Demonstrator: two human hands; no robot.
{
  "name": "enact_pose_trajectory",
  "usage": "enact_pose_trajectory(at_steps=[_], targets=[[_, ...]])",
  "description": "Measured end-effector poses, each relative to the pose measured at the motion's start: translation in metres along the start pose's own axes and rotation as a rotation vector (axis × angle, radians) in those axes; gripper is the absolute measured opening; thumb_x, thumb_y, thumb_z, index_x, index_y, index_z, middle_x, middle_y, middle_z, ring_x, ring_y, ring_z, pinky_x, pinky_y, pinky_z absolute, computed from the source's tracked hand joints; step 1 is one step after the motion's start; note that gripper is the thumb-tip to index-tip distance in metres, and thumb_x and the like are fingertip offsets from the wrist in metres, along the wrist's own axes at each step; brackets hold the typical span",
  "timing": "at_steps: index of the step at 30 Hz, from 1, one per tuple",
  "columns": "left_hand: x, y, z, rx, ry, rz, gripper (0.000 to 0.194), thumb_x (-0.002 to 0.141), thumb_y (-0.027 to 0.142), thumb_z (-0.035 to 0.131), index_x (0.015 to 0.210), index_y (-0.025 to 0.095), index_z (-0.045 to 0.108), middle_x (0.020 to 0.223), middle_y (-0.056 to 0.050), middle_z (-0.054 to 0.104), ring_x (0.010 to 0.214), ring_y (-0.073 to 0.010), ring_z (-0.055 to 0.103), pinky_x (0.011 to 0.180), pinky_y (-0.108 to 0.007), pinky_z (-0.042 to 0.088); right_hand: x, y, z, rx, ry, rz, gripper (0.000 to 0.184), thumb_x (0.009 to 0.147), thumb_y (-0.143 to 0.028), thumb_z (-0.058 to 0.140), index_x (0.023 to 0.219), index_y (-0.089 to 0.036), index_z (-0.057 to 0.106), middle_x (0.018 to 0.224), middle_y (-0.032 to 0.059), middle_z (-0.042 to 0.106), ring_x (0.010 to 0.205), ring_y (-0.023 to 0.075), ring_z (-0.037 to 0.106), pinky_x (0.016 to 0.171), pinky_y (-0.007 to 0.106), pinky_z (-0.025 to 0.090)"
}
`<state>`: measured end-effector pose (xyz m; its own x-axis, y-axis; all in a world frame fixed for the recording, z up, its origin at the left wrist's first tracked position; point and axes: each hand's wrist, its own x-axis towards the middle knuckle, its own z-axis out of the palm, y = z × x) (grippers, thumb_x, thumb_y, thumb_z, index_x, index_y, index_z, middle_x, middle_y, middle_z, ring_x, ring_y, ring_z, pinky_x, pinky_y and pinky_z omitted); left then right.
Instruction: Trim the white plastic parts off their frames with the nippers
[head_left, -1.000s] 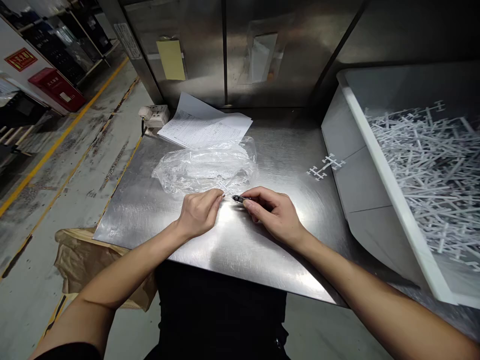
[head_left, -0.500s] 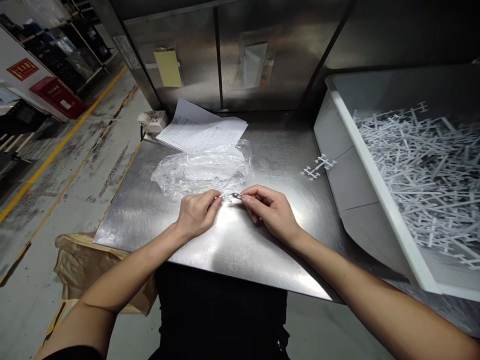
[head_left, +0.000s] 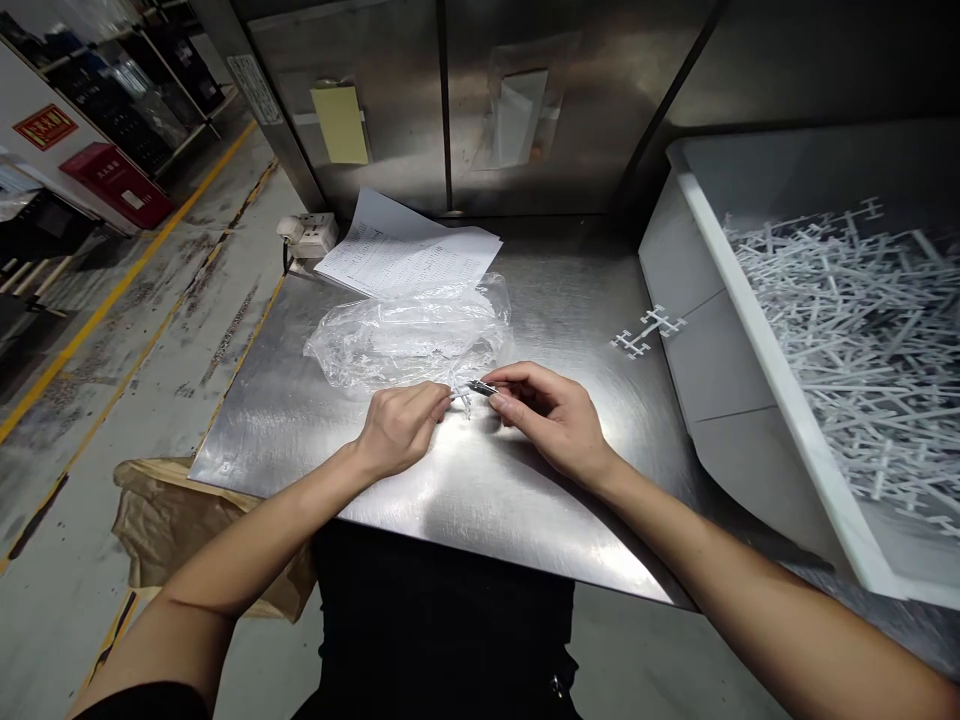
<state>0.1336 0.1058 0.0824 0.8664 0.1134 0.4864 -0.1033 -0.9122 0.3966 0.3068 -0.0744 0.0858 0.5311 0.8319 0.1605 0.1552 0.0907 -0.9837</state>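
Your white piece [head_left: 466, 401] has tipped down a bit, pinched in your left grip [head_left: 405, 428]. Your right grip [head_left: 559, 422] is clamped on the black tool [head_left: 482, 388] just beside it.

Both forearms [head_left: 274, 525] angle inward, left hand [head_left: 399, 428] and right hand [head_left: 559, 420] pinching close together.

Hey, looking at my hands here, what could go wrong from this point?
Two possible risks. Your left hand pinches the white plastic piece very close to the small dark tool in your right hand, so a slip might catch your fingers. Also, the crumpled clear bag lies just beyond both hands, so its loose film could snag on the piece.
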Motion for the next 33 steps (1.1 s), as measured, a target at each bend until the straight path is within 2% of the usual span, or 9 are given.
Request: enact_pose_trajectory(at_steps=[7, 14, 26, 33], targets=[[0.0009, 0.0014, 0.0007, -0.014, -0.018, 0.085, 0.020, 0.107, 0.009, 0.049, 0.094, 0.020, 0.059, 0.078, 0.001, 0.066, 0.065, -0.0137, 0.061, 0.062, -0.027, 0.044, -0.0022, 0.0001, 0.0020, 0.008, -0.004, 0.006, 0.021, 0.099, -0.037, 0.080, 0.114, -0.022, 0.081, 0.092, 0.0038, 0.076, 0.077, 0.0193, 0.069, 0.068, 0.035, 0.053], [0.0011, 0.0019, 0.0003, -0.022, -0.038, 0.111, 0.022, 0.108, 0.009, 0.047, 0.092, 0.021, 0.058, 0.077, 0.001, 0.066, 0.065, -0.0136, 0.060, 0.063, -0.027, 0.044, -0.0019, 0.0049, 0.0049, 0.006, 0.053, 0.025, 0.021, 0.100, -0.037, 0.079, 0.114, -0.022, 0.081, 0.090, 0.0026, 0.074, 0.074, 0.0176, 0.066, 0.068, 0.035, 0.052], [0.0002, 0.0026, 0.0010, -0.004, -0.072, 0.128, 0.023, 0.112, 0.014, 0.046, 0.094, 0.021, 0.060, 0.079, 0.000, 0.072, 0.065, -0.0137, 0.064, 0.062, -0.029, 0.045, -0.0033, 0.0024, 0.0068, -0.003, 0.039, 0.042, 0.021, 0.099, -0.039, 0.079, 0.112, -0.022, 0.081, 0.090, 0.0039, 0.076, 0.074, 0.0187, 0.067, 0.066, 0.034, 0.053], [0.0001, 0.0051, 0.0058, 0.007, -0.017, 0.174, 0.024, 0.113, 0.017, 0.053, 0.090, 0.020, 0.060, 0.071, 0.001, 0.067, 0.058, -0.0138, 0.059, 0.057, -0.030, 0.041, -0.0055, 0.0009, 0.0096, 0.014, 0.023, 0.070, 0.020, 0.101, -0.038, 0.077, 0.111, -0.022, 0.081, 0.089, 0.0033, 0.077, 0.069, 0.0171, 0.067, 0.065, 0.033, 0.055]])
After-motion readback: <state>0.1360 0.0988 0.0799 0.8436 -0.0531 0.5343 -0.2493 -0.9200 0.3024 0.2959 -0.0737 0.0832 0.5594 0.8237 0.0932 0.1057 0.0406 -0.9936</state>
